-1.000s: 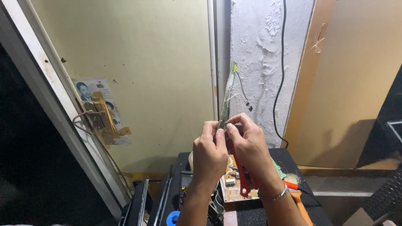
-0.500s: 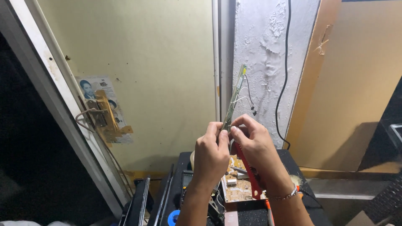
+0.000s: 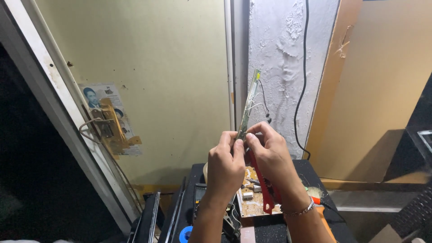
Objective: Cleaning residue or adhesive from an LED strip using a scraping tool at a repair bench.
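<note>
Head view: both hands raised at centre frame, a touch higher and further right than half a second ago. Left hand [image 3: 225,164] and right hand [image 3: 267,155] pinched together on the lower end of one narrow green circuit strip [image 3: 249,101], standing nearly upright, tilted right, against the grey wall, its angle much as before. One red-handled tool [image 3: 263,191] tucked under the right palm. Below, on the dark table [image 3: 301,173], one tan circuit board [image 3: 249,198]. One black cable [image 3: 303,85] hanging down the wall.
</note>
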